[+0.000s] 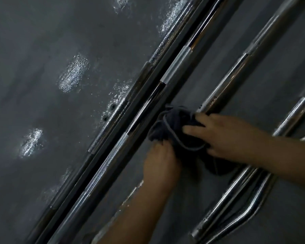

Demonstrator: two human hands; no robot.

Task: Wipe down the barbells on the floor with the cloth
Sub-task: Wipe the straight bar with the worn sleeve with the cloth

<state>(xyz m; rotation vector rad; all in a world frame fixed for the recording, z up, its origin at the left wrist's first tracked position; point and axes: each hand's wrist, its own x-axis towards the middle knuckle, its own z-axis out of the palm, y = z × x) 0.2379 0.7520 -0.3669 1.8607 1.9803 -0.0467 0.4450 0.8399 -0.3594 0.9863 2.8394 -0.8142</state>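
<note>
Several chrome barbells lie diagonally on the dark floor. One long bar (113, 155) with knurled sections runs from bottom left to top right. A second bar (225, 81) lies to its right, partly hidden under the cloth. A dark bunched cloth (174, 131) sits over that second bar. My left hand (159, 162) grips the cloth's lower left edge. My right hand (224, 136) lies on top of the cloth with fingers spread, pressing it down. The picture is slightly blurred by motion.
Another dark bar (116, 111) lies left of the long one. A curved chrome bar (250, 208) and a short straight bar (292, 117) lie at the right. Wet, shiny patches (72, 74) mark the floor on the left.
</note>
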